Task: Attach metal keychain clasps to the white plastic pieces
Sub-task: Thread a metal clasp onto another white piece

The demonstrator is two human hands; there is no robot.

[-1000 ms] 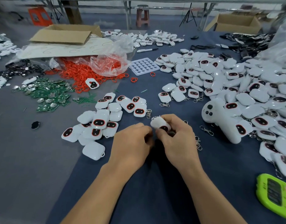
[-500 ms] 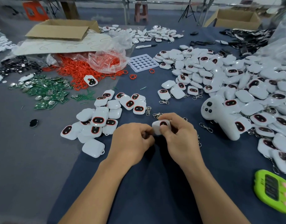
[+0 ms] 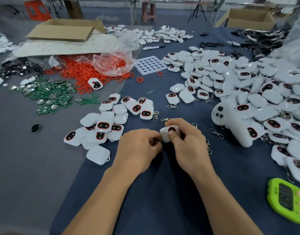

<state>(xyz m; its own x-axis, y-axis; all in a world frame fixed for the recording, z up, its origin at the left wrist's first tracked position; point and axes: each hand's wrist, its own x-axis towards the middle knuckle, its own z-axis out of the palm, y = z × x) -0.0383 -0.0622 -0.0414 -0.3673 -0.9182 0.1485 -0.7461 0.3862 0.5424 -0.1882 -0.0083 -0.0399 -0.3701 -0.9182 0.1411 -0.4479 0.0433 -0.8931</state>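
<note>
Head view: a clear bag (image 3: 112, 63) lies open at upper left with orange rings (image 3: 85, 73) spilling from it onto the table (image 3: 162, 200), a flat cardboard box (image 3: 64, 29) behind it and another box (image 3: 247, 17) at far right. A white holed tray (image 3: 150, 65) sits beside the bag. Low in the middle, the right hand (image 3: 188, 146) grips one white piece (image 3: 168, 133), fingers curled behind it and thumb on its dark window. The left hand (image 3: 139, 150), fingers curled tight, pinches at the piece's left corner; whether a clasp lies between them is hidden. Loose clasps (image 3: 165, 119) lie just beyond the right hand. A small pile (image 3: 110, 122) lies left, a big heap (image 3: 247, 85) right, with a white controller (image 3: 230, 122) against it. Green boards (image 3: 49, 97) lie far left, a green timer (image 3: 288, 199) at lower right.
</note>
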